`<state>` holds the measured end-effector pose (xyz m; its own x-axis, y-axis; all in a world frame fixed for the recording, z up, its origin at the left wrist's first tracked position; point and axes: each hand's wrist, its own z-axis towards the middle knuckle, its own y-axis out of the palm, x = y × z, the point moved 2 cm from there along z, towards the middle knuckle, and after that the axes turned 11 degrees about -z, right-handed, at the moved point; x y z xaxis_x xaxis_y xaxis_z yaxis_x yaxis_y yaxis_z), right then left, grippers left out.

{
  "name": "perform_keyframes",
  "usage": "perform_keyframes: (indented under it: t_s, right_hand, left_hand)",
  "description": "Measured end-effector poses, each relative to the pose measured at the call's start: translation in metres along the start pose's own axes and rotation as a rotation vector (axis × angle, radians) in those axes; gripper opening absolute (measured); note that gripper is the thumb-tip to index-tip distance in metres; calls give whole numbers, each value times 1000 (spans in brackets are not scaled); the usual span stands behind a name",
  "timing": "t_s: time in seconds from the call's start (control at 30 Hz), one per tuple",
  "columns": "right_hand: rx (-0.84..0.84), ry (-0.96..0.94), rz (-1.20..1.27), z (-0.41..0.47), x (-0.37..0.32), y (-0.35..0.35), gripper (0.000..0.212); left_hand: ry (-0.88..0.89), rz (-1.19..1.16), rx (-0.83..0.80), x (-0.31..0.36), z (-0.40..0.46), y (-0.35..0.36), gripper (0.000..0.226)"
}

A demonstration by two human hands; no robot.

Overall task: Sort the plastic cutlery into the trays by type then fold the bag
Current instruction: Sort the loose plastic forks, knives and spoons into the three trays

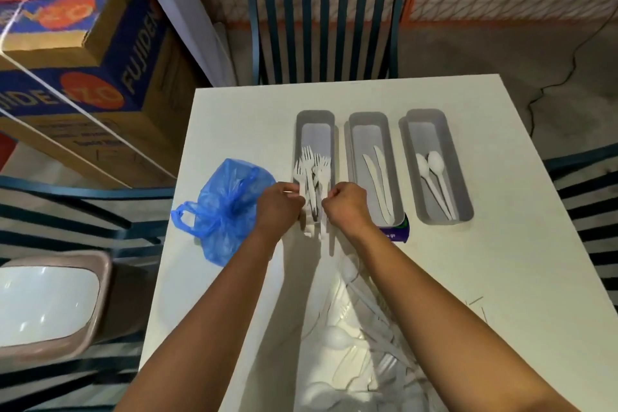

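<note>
Forks (312,174) between left hand (279,202), right hand (346,204).

Three trays are sitting side by side on the table (234,117): the fork tray (302,130) at 11 o'clock, the knife tray (356,144) at 12, the spoon tray (413,137) at 1. The bag (227,207) is lying at 9 o'clock of the fork tray. A loose cutlery pile (361,344) is lying at 6 o'clock, nearest the person. A chair (326,23) is standing beyond the table at 12.
</note>
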<state>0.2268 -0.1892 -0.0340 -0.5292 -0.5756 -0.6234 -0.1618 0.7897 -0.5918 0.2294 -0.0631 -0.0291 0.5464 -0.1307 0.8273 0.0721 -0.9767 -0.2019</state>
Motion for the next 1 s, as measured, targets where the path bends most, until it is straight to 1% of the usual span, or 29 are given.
perform_keyframes:
  t_s: [0.07,0.17,0.27,0.3,0.33,0.4,0.47,0.53,0.63,0.7,0.8,0.9,1.0]
  right_hand:
    - [7,7,-31,12,-9,0,30]
    - [19,35,-53,26,-16,0,21]
    - [33,49,-64,36,-19,0,32]
    - [32,57,-67,37,-20,1,32]
    - [31,56,-69,39,-21,2,26]
    - [19,55,-78,36,-23,1,7]
    - [30,13,-72,31,-22,-2,23]
    - [83,-42,-49,19,-16,-9,28]
    - [137,-30,1,-4,11,-16,28]
    - [157,-29,-10,-25,41,-16,27]
    - [153,-9,-20,-50,83,-14,23]
    - [128,33,-33,-72,119,-9,23]
    - [105,28,-151,-92,139,-3,25]
  left_hand:
    - [0,47,9,7,12,3,24]
    - [51,118,49,12,25,7,26]
    - [101,157,54,13,32,11,27]
    - [110,174,49,13,33,12,27]
    - [129,189,41,13,35,14,28]
    - [146,219,36,14,34,16,32]
    - [157,241,45,13,32,15,33]
    - [140,256,41,9,25,11,28]
    - [147,277,22,-6,9,3,25]
    - [148,255,14,-21,-10,-2,22]
    - [152,253,-5,-46,-34,-6,20]
    - [135,322,-67,-70,-54,-4,23]
    - [122,419,-119,-92,-69,1,23]
